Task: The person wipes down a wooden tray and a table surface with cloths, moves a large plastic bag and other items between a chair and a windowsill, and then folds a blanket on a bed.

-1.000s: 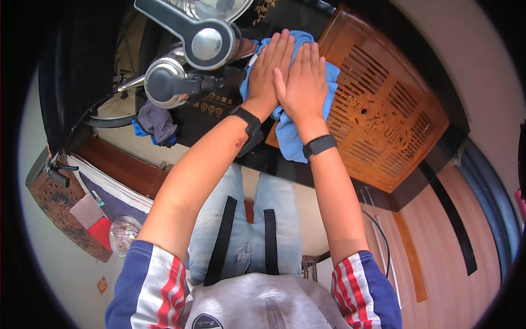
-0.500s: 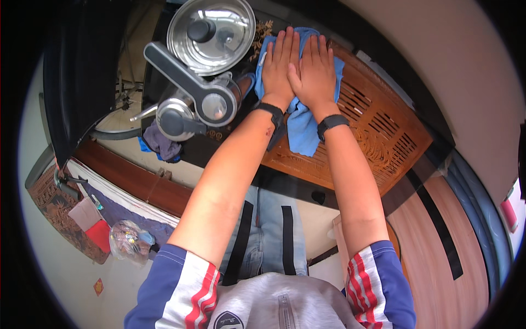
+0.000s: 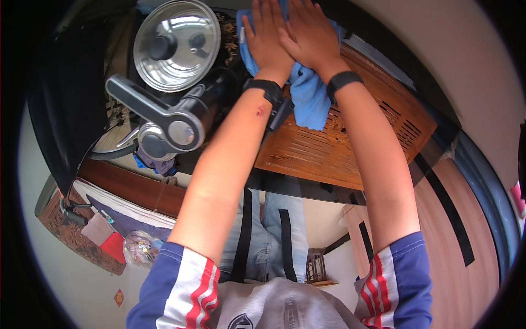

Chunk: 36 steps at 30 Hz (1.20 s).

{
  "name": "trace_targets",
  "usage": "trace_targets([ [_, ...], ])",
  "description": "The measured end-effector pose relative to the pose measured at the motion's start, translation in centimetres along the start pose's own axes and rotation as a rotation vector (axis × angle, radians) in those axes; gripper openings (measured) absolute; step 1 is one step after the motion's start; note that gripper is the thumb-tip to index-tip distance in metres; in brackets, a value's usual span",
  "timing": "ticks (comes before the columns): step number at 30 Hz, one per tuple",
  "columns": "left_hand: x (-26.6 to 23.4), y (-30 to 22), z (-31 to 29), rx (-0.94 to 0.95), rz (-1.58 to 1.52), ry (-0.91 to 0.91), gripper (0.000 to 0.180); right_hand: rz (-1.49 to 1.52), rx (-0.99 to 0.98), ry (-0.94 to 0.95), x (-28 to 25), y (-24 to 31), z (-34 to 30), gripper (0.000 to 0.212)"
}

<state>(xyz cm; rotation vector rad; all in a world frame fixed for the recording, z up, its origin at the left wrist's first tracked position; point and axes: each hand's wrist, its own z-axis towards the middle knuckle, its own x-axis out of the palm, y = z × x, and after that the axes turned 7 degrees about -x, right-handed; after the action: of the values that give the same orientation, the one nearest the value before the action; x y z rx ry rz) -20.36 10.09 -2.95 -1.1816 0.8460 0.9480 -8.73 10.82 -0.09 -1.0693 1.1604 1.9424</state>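
Observation:
A blue cloth (image 3: 312, 98) lies bunched over the far left part of a carved brown wooden tea tray (image 3: 307, 156). My left hand (image 3: 268, 41) presses flat on the cloth, fingers stretched out and pointing away from me. Beside it, my right hand (image 3: 312, 35) also rests flat on the cloth, its thumb overlapping the edge of the left hand. Some fingertips reach the top edge of the picture. The cloth's near end trails toward me below my wrists.
Left of my hands stand a steel pot with a glass lid (image 3: 178, 49) and a kettle (image 3: 181, 134) with a dark handle. A dark tabletop (image 3: 307, 186) borders the tray. A wooden surface with black strips (image 3: 438, 219) is at right; a plastic bag (image 3: 142, 249) lies lower left.
Both hands have slid farther away from me with the cloth, toward the top edge. The pot and kettle now appear farther left in the picture as the view shifts.

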Motion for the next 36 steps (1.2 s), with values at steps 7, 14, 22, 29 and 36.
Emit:
trace_targets([
  [7,0.5,-0.1,0.6,0.041,0.279,0.03,0.068,0.0,0.023,0.133,-0.8,-0.3,0.6,0.065],
  [14,0.8,-0.8,0.2,0.242,0.111,0.096,0.064,0.102,0.086,-0.03,-0.9,-1.8,-3.2,0.054],
  [22,3.9,-16.0,-6.4,0.36,-0.025,0.114,0.054,-0.024,0.209,-0.093,-8.1,-9.6,-15.6,0.055],
  [29,8.4,-31.9,-13.9,0.363,-0.226,0.278,0.056,-0.11,0.341,0.01,-17.0,-17.8,-30.2,0.052],
  [36,11.4,-43.0,-20.3,0.388,-0.347,0.316,0.055,-0.063,0.554,-0.006,-23.4,-21.8,-40.6,0.051],
])
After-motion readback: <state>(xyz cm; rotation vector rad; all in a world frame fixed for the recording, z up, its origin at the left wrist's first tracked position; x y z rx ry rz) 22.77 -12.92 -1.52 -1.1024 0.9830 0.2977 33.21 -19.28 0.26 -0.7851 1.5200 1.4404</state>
